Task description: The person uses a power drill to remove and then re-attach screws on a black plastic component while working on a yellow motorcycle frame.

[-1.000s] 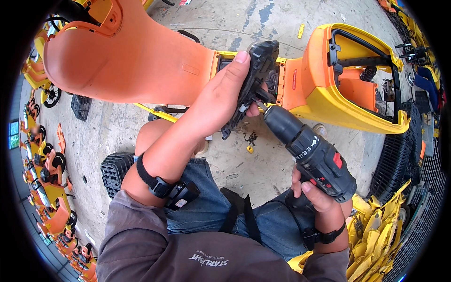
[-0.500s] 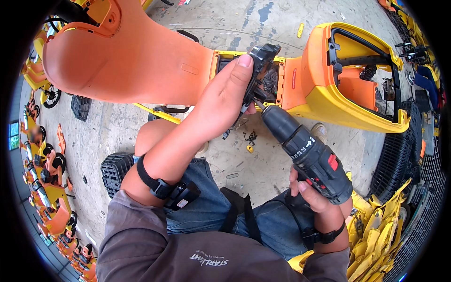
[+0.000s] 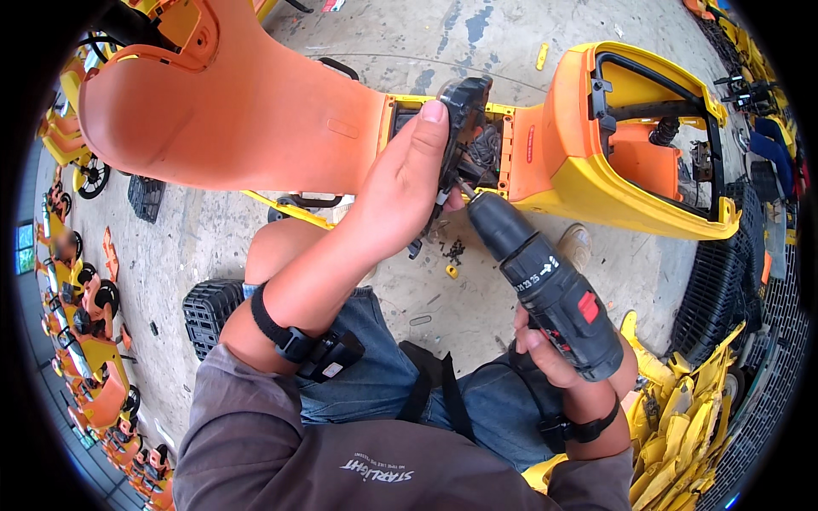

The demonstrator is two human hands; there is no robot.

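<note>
My left hand [image 3: 399, 179] grips a black plastic part [image 3: 460, 115], thumb on top and fingertips showing at its lower edge. It is held tilted over the opening in the middle of an orange and yellow scooter body [image 3: 281, 111], where dark cables [image 3: 486, 146] show. My right hand [image 3: 545, 353] is closed round the handle of a black cordless drill [image 3: 545, 281] with a red switch. The drill's bit points up and left at the black part's lower edge; whether it touches cannot be made out.
Small dark screws [image 3: 455, 252] and a yellow piece [image 3: 452, 272] lie on the floor below the scooter. Black crates [image 3: 213, 315] stand at the left. Yellow panels [image 3: 677, 426] are heaped at the lower right. Several scooters [image 3: 106, 319] line the far left.
The drill has shifted slightly left and down with my right hand. My left hand and the black part have moved a little left, the part now more upright.
</note>
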